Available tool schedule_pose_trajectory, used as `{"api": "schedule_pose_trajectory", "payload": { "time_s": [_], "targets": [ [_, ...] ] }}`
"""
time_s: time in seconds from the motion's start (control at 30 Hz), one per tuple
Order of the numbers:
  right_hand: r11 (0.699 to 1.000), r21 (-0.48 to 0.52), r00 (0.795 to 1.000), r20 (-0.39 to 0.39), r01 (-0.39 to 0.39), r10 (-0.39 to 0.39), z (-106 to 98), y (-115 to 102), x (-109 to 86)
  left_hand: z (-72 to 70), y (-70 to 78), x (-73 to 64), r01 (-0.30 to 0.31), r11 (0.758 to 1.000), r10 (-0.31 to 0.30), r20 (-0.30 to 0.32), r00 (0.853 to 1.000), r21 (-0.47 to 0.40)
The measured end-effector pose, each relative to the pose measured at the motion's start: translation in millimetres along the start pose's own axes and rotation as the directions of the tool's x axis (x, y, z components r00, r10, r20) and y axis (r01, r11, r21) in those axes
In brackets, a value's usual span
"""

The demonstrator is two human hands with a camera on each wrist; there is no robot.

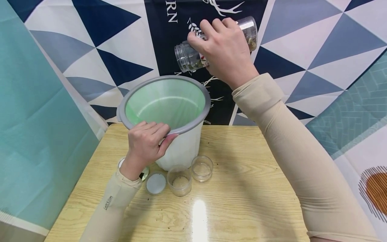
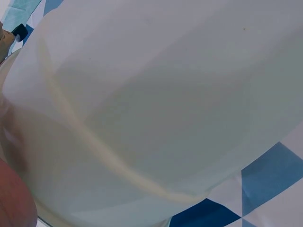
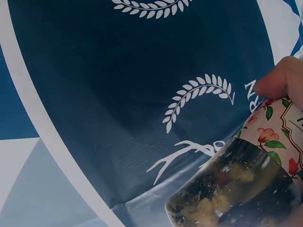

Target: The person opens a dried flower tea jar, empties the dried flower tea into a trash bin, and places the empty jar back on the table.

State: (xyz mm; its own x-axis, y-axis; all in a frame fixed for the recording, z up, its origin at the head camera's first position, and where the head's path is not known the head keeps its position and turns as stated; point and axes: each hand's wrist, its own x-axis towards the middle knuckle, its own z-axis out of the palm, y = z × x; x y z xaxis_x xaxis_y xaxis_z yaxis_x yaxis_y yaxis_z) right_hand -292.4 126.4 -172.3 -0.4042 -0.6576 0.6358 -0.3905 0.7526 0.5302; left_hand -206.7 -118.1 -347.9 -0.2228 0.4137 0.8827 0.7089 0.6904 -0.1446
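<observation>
My left hand (image 1: 146, 141) grips the near rim of a white trash can (image 1: 184, 148) with a grey rim and a pale green inside. In the left wrist view the can's pale wall (image 2: 165, 94) fills most of the picture. Above the can and to its right, my right hand (image 1: 225, 50) holds a clear jar (image 1: 188, 55) tilted on its side, its uncapped mouth toward the lower left. The right wrist view shows a floral label (image 3: 267, 135) on the jar and dried yellowish and dark bits (image 3: 213, 203) lying toward its base.
In front of the can stand a clear open jar (image 1: 179, 181), a shallow clear container (image 1: 202, 169) and a grey-white round lid (image 1: 156, 183). More round pieces are partly hidden behind my left wrist. Small dark crumbs dot the wooden table (image 1: 242, 201). Behind hangs a patterned cloth (image 1: 121, 50).
</observation>
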Motion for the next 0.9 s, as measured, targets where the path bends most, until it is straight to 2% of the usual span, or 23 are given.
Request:
{"api": "schedule_pose_trajectory", "payload": {
  "time_s": [0.4,0.67,0.9],
  "targets": [
    [0.997,-0.070,1.000,0.004,0.023,-0.023,-4.6,-3.6,6.0,-0.3,-1.0,-0.3,0.004,1.000,-0.004,0.007,1.000,0.001],
    [0.986,-0.156,0.997,-0.041,0.055,-0.062,-3.5,-4.7,6.7,-1.2,-1.6,-0.8,0.000,1.000,0.000,0.005,1.000,0.005],
    [0.978,-0.198,0.997,0.004,0.073,-0.073,-4.2,-8.8,11.7,-5.3,-3.2,-2.6,0.005,1.000,-0.005,0.006,1.000,0.014]
  ]
}}
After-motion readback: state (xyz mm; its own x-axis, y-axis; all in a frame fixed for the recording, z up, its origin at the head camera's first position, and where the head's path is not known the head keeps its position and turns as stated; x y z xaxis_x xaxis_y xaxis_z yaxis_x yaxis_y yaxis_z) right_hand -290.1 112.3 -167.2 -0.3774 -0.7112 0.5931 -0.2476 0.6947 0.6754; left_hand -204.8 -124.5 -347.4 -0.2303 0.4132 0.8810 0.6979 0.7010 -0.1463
